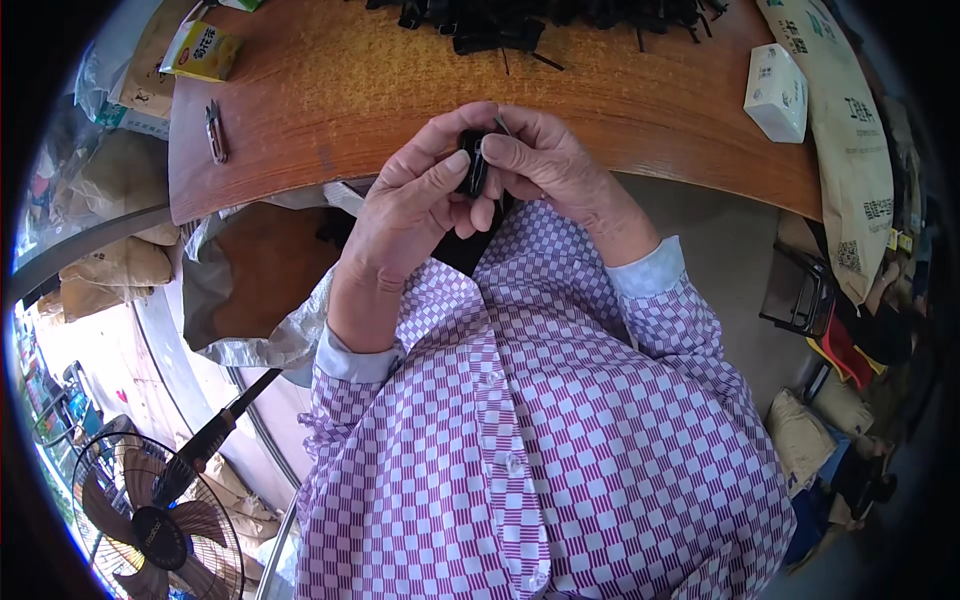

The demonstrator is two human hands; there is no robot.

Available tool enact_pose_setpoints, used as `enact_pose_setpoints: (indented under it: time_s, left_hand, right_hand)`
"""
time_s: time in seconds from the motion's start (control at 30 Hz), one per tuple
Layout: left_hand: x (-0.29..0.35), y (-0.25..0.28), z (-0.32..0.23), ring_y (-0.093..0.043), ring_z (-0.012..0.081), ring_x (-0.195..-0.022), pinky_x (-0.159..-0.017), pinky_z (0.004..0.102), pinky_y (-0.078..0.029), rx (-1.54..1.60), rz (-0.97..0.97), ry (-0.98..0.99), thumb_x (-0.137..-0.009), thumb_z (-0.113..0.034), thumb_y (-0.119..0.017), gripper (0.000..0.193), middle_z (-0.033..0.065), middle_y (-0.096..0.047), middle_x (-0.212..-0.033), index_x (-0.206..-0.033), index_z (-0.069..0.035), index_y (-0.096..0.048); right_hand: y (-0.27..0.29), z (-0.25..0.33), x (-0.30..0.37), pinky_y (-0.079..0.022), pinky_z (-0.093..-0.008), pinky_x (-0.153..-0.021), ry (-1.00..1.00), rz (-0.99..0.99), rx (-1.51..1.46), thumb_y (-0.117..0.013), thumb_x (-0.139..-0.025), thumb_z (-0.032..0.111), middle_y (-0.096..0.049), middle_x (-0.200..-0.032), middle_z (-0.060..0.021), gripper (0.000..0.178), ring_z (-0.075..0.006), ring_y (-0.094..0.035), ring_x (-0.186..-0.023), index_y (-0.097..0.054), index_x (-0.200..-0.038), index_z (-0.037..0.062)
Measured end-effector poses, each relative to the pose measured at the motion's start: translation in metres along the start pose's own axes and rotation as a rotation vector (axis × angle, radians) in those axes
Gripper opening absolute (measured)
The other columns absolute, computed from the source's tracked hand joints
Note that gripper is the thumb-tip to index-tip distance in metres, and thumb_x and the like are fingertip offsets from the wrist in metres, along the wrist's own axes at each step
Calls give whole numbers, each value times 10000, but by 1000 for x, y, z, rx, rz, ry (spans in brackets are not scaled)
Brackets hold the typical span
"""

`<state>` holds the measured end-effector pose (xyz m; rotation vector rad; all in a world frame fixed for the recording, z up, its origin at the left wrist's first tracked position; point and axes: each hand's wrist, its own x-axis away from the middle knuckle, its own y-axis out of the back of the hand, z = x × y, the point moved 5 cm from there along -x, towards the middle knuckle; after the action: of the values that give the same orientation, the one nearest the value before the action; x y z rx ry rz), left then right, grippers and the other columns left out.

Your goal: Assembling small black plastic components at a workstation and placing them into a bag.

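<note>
Both hands meet in front of my chest at the table's near edge, around a small glossy black piece (474, 165), perhaps a buckle. My left hand (425, 180) pinches it with the thumb on its near face. My right hand (540, 160) presses its thumb against the piece's right side, fingers curled behind. A thin greyish end (502, 125) sticks up between the right fingers; its kind is unclear. Below the hands, a wide black band or cloth (468, 252) hangs against my checked shirt. Fingers cover most of the small piece.
On the wooden table (330, 90) lies a heap of black straps (500, 30) at the far side. Thread snips (216, 132) and a yellow box (202, 52) are at left, a white tissue pack (776, 94) at right. An open sack (250, 280) and a fan (160, 530) stand left.
</note>
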<state>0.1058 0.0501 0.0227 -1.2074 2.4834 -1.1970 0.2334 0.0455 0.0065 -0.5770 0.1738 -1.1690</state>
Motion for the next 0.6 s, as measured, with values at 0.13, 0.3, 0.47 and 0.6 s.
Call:
enact_pose_setpoints:
  time_s: [0.13,0.3,0.47,0.6]
  left_hand:
    - [-4,-1,1,-621,142,-777,-637,203,-502,-236,35,-36,-945,-74,-486,397,120,-605,-983,-1334,-16,-431]
    - [-9,-9,2,-619,127,-901,-741,212,-506,-771,-106,-97,-928,-1,-473,397,99,-598,-1068,-1324,-2,-434]
    - [-14,2,5,-583,114,-974,-782,219,-504,-789,-234,-265,-940,18,-442,381,90,-583,-1112,-1321,11,-433]
    - [-19,5,10,-567,98,-956,-776,213,-503,-775,-195,-282,-947,12,-434,375,80,-580,-1105,-1322,10,-434]
  right_hand:
    - [14,-3,1,-353,-170,-467,152,-87,193,-623,-899,262,-590,-694,19,226,-16,-474,-553,-624,-997,59]
    - [13,1,7,-452,-179,-663,102,-175,505,-569,-938,235,-569,-818,34,257,-32,-538,-754,-582,-1072,17]
    - [-2,6,19,-401,-178,-507,64,-284,195,-433,-992,335,-518,-736,15,417,-36,-490,-612,-518,-1175,-30]
    - [-7,1,17,-232,-180,-422,56,-334,236,-353,-1019,309,-391,-618,55,398,-17,-337,-502,-459,-1271,20]
